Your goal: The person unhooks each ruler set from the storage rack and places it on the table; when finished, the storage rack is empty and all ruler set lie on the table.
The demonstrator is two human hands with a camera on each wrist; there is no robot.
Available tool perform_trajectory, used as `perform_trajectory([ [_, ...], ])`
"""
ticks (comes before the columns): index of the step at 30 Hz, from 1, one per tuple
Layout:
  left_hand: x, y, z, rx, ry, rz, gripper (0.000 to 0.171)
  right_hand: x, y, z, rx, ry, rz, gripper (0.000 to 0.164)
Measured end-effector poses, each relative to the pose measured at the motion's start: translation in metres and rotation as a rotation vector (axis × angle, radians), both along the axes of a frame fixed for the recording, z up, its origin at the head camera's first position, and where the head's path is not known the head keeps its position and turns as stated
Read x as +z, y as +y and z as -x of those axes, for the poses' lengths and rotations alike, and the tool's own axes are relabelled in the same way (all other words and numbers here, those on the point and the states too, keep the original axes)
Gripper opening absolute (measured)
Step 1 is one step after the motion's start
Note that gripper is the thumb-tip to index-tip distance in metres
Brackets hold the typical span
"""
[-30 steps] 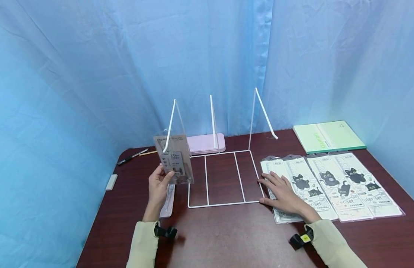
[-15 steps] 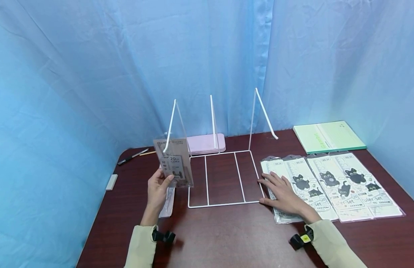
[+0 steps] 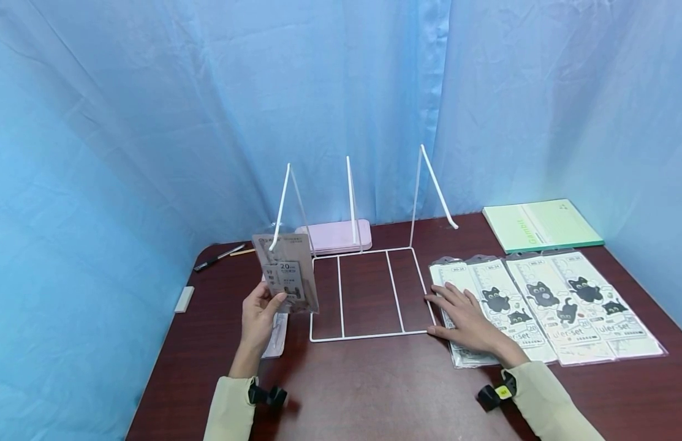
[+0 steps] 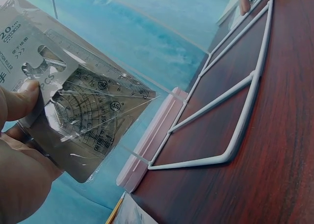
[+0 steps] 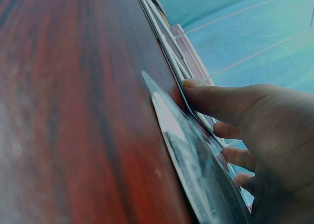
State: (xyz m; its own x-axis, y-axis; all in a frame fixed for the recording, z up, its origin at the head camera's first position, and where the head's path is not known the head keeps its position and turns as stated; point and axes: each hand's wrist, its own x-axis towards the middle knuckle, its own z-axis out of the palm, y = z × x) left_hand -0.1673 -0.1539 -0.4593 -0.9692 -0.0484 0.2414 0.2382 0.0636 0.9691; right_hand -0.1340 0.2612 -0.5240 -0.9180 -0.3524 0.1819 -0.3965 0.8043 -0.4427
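My left hand (image 3: pixel 259 318) pinches a clear-wrapped ruler set (image 3: pixel 288 275) by its lower left part, thumb in front. A ruler and a protractor (image 4: pixel 93 111) show through its wrapper in the left wrist view. The left arm (image 3: pixel 281 202) of a white wire rack (image 3: pixel 341 300) overlaps the top of the set in the head view. My right hand (image 3: pixel 464 318) lies with spread fingers at the rack base's right edge and over the nearest of several flat ruler-set packs (image 3: pixel 530 306) printed with black cats. In the right wrist view its thumb (image 5: pixel 211 94) touches the base wire.
Pink tins (image 3: pixel 341 236) lie behind the rack. Another flat pack (image 3: pixel 276 337) lies under the left hand. A pen (image 3: pixel 219 257), a pencil (image 3: pixel 243 252) and a white eraser (image 3: pixel 183 299) are at the left edge. A green notebook (image 3: pixel 541 223) lies back right.
My left hand has lowered the ruler set a little and drawn it slightly toward me, its top now nearer the arm's front tip. The right hand and the rack have stayed put.
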Motion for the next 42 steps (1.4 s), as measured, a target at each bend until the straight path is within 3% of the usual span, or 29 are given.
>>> perform_trajectory([
  [16, 0.001, -0.004, -0.014, -0.006, -0.009, 0.045, 0.026, 0.003, 0.0, -0.002, 0.0, 0.026, -0.009, 0.063],
  [42, 0.005, -0.007, -0.03, -0.023, 0.046, 0.026, 0.021, 0.0, 0.0, -0.001, -0.005, -0.003, -0.006, 0.064],
])
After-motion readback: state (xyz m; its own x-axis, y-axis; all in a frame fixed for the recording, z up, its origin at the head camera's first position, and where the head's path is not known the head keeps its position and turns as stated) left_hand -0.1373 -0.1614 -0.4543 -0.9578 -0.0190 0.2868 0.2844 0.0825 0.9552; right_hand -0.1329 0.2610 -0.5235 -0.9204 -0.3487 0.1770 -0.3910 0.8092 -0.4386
